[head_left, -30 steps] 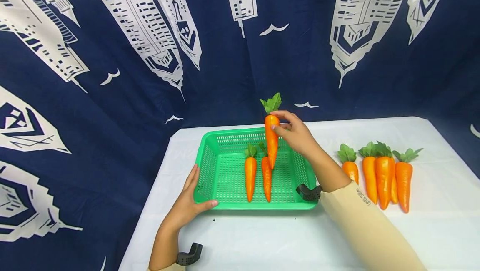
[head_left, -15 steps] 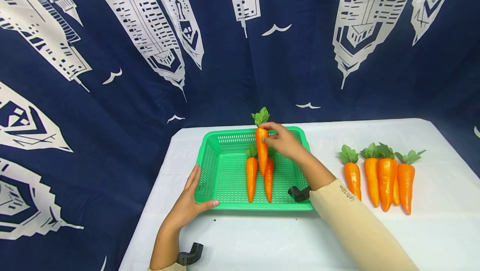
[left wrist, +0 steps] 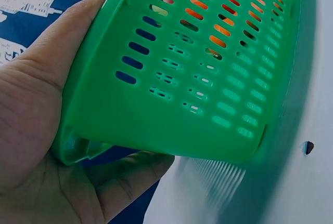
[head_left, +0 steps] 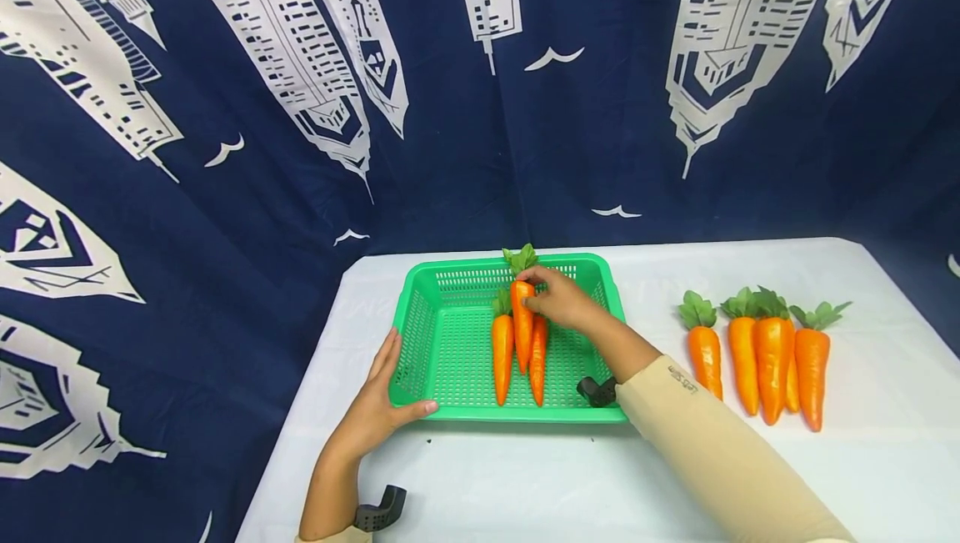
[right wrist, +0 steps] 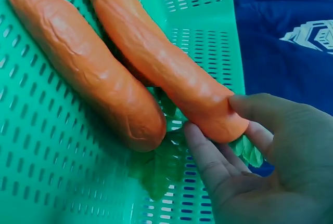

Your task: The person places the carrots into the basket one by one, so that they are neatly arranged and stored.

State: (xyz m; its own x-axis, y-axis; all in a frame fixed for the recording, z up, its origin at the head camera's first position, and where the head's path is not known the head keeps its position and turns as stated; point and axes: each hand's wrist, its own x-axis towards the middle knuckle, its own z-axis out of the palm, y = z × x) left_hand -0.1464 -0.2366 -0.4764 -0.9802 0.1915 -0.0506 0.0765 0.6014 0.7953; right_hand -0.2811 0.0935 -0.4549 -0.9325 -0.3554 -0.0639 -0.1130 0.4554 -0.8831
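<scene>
A carrot with green leaves is in my right hand, pinched near its leafy top by thumb and fingers. It lies low inside the green plastic basket, overlapping the gap between two other carrots. One is the left carrot, the other the right carrot. In the right wrist view the held carrot slants beside the right carrot. My left hand rests spread around the basket's near left corner, its thumb along the front rim and its fingers at the left side.
Several more carrots lie side by side on the white table, right of the basket. A dark blue curtain with white buildings and birds hangs behind. Each wrist wears a black camera mount.
My right hand has moved down and slightly left, lowering the carrot into the basket between the other two. The left hand has stayed at the corner.
</scene>
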